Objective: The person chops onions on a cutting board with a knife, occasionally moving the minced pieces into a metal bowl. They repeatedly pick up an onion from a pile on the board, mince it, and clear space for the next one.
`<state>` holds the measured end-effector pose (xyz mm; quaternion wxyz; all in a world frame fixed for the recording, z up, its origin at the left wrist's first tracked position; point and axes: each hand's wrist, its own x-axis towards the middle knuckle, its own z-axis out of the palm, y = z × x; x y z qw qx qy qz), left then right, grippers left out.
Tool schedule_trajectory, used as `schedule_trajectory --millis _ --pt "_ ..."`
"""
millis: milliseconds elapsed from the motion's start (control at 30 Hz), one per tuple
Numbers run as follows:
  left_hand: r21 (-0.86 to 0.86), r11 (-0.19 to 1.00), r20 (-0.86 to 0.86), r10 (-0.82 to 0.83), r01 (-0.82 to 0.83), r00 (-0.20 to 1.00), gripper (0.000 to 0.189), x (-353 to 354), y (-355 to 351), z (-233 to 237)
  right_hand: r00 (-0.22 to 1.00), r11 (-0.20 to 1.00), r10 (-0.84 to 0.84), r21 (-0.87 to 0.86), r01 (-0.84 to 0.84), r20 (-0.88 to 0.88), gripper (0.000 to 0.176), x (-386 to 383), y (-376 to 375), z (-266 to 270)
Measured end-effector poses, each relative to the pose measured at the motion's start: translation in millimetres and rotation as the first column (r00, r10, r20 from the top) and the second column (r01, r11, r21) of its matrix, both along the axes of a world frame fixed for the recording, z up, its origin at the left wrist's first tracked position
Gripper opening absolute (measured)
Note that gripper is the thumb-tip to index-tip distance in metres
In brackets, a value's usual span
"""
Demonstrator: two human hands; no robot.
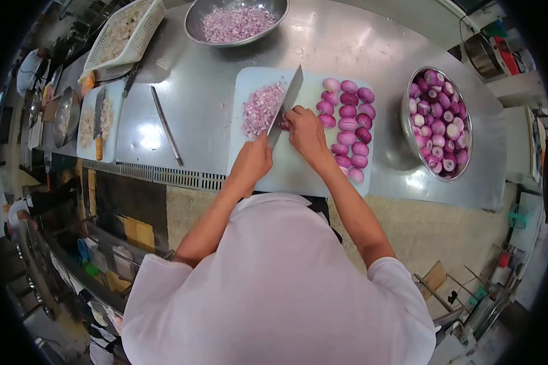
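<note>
My left hand (251, 162) is closed round the handle of a cleaver (290, 92), its broad blade pointing away from me over a white cutting board (298, 167). Just right of the blade, the bent fingers of my right hand (306, 131) press on a purple onion piece (285, 124), mostly hidden under them. A heap of chopped onion (262, 109) lies left of the blade. Peeled purple onions (347, 124) stand in rows along the board's right side.
A steel bowl of whole peeled onions (408, 115) stands to the right. Another steel bowl (192, 27) holds chopped onion at the back. On the left lie a metal rod (165, 125), a second board (117, 97) with a knife (98, 125), and a white basket (141, 42).
</note>
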<state>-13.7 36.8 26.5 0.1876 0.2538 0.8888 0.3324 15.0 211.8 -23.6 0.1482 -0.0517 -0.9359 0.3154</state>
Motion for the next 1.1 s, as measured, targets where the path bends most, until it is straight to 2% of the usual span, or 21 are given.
schedule_trajectory --millis 33,133,167,233,267,333,467,533,567,633,667,733,867,933,1100 --pt "-0.011 1.0 0.124 0.026 -0.025 0.992 0.018 -4.7 6.2 2.4 1.0 1.0 -0.008 0.006 0.008 -0.021 0.014 0.1 -1.2 0.8" --pt "-0.036 0.999 0.11 0.043 -0.039 0.993 0.017 2.0 -4.2 25.6 0.999 1.0 -0.023 0.006 0.023 -0.042 0.013 -0.4 2.8 1.1" --pt "-0.04 0.998 0.1 0.042 -0.038 0.994 0.017 -1.5 -4.6 15.1 0.999 1.0 -0.023 -0.006 0.023 -0.033 0.012 -2.3 2.6 -0.2" --pt "0.027 0.996 -0.201 -0.075 0.082 0.977 0.017 1.2 -3.6 -11.4 0.999 1.0 -0.026 -0.016 0.026 -0.045 0.012 -4.5 3.7 -2.8" --pt "0.025 0.997 -0.189 -0.072 0.078 0.979 0.017 2.4 -4.5 -13.8 0.998 1.0 -0.022 -0.017 0.021 -0.053 0.011 -1.3 3.4 -4.6" --pt "-0.037 0.999 0.073 -0.027 0.03 0.997 0.016 -7.7 5.9 12.3 0.998 1.0 -0.025 -0.007 0.025 -0.052 0.011 -1.1 3.9 -4.1" --pt "-0.015 1.0 -0.023 0.001 -0.002 1.0 0.016 0.3 -1.3 7.5 0.999 0.998 -0.039 -0.04 0.037 -0.034 0.011 -0.7 3.3 -2.9" --pt "0.021 0.997 -0.156 -0.069 0.073 0.985 0.016 0.8 8.9 -8.8 0.998 0.999 -0.041 -0.032 0.04 -0.039 0.012 1.1 2.4 -2.6" --pt "0.022 0.997 -0.149 -0.067 0.071 0.987 0.016 3.3 3.8 -12.1 0.997 0.999 -0.038 -0.014 0.037 -0.061 0.012 0.9 2.8 -1.7" --pt "-0.033 0.999 0.084 -0.031 0.034 0.996 0.016 -1.2 5.2 22.0 0.996 0.999 -0.046 -0.02 0.044 -0.078 0.012 1.3 5.1 -3.5" --pt "-0.036 0.999 0.082 -0.034 0.038 0.996 0.016 3.9 2.6 22.0 0.995 0.998 -0.051 -0.036 0.047 -0.09 0.012 2.4 3.8 -5.2" --pt "-0.025 1.0 -0.031 -0.017 0.016 0.999 0.016 11.0 -0.9 15.0 0.993 0.997 -0.06 -0.054 0.054 -0.107 0.012 -0.9 5.4 -6.7" --pt "-0.037 0.997 0.032 -0.062 0.063 0.998 0.017 -2.1 14.0 -2.6 0.994 0.997 -0.071 -0.043 0.068 -0.081 0.012 5.5 2.6 -4.2" --pt "-0.054 0.997 0.046 -0.045 0.048 0.998 0.017 2.9 9.4 32.5 0.993 0.996 -0.074 -0.052 0.069 -0.091 0.012 8.0 5.1 -9.0" --pt "-0.061 0.997 -0.002 -0.055 0.055 0.998 0.016 4.4 12.7 3.4 0.993 0.992 -0.08 -0.104 0.071 -0.086 0.01 13.2 -0.1 -11.4"
